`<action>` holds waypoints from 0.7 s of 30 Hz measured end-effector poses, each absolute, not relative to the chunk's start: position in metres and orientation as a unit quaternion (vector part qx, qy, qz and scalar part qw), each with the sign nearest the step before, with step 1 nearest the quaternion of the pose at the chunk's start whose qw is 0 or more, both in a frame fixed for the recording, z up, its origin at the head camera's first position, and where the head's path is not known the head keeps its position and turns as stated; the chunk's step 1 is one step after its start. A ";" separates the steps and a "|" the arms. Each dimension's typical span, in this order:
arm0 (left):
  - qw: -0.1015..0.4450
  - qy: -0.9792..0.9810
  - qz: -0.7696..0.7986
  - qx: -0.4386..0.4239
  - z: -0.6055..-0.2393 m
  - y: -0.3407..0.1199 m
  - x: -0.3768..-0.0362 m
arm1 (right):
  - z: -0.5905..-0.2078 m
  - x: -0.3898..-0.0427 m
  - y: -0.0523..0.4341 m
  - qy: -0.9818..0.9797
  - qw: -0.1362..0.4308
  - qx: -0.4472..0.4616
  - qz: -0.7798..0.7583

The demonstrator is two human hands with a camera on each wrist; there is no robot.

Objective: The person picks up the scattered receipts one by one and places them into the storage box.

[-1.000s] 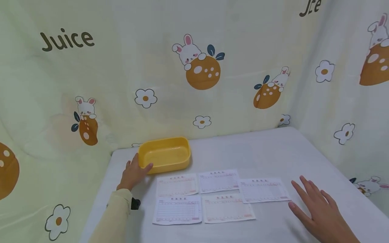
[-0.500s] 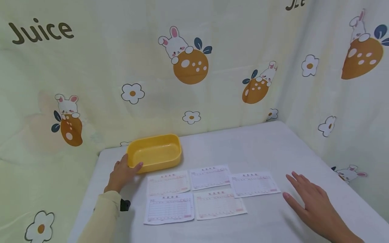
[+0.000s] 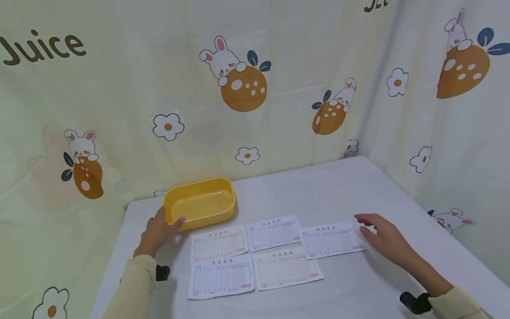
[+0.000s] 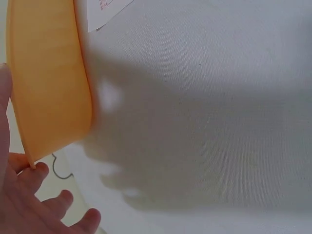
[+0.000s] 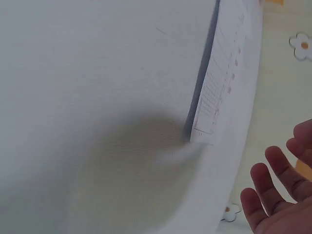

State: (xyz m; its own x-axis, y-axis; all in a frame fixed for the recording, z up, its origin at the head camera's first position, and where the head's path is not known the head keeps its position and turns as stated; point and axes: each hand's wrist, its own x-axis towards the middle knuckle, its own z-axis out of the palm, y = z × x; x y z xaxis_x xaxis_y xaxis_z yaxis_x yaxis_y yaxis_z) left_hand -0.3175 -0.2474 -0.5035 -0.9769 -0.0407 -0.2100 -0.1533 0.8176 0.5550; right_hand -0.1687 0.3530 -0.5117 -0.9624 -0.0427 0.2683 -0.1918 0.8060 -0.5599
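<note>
A shallow yellow plastic tray [image 3: 205,206] stands at the back left of the table. My left hand [image 3: 157,232] grips its front left corner, the thumb along the front side and the fingers at the left side. In the left wrist view the fingertips [image 4: 36,173] lie right at the rim of the tray [image 4: 51,78]. My right hand [image 3: 384,235] hovers with loosely bent fingers just right of the rightmost printed paper slip [image 3: 332,240], holding nothing. In the right wrist view its fingers [image 5: 265,187] are spread beyond that slip [image 5: 214,92].
Several more printed slips lie flat in front of the tray, among them a white one [image 3: 221,278] and a cream one [image 3: 287,270]. The rightmost slip overlaps the cream one. Patterned cloth [image 3: 295,133] hangs behind and beside the white-covered table [image 3: 303,190].
My right hand has moved left toward the rightmost slip, its fingers now bent rather than spread. The head view has turned to the right. My left hand stays at the tray's corner.
</note>
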 end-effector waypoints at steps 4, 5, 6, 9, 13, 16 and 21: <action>0.102 0.947 0.298 -0.057 -0.503 -0.252 -0.315 | -0.520 -0.196 0.358 -0.932 0.080 0.038 0.352; 0.104 0.947 0.298 -0.057 -0.503 -0.253 -0.315 | -0.522 -0.202 0.360 -0.928 0.063 0.029 0.367; 0.106 0.947 0.297 -0.056 -0.503 -0.254 -0.314 | -0.525 -0.206 0.362 -0.924 0.046 0.022 0.379; 0.108 0.948 0.296 -0.053 -0.503 -0.254 -0.314 | -0.534 -0.217 0.367 -0.916 0.001 -0.002 0.402; 0.111 0.946 0.300 -0.050 -0.504 -0.251 -0.316 | -0.545 -0.222 0.372 -0.915 -0.027 -0.024 0.402; 0.106 0.949 0.296 -0.041 -0.504 -0.249 -0.319 | -0.551 -0.223 0.374 -0.920 -0.027 -0.033 0.389; 0.095 0.954 0.282 -0.035 -0.501 -0.248 -0.319 | -0.558 -0.229 0.374 -0.931 -0.012 -0.021 0.364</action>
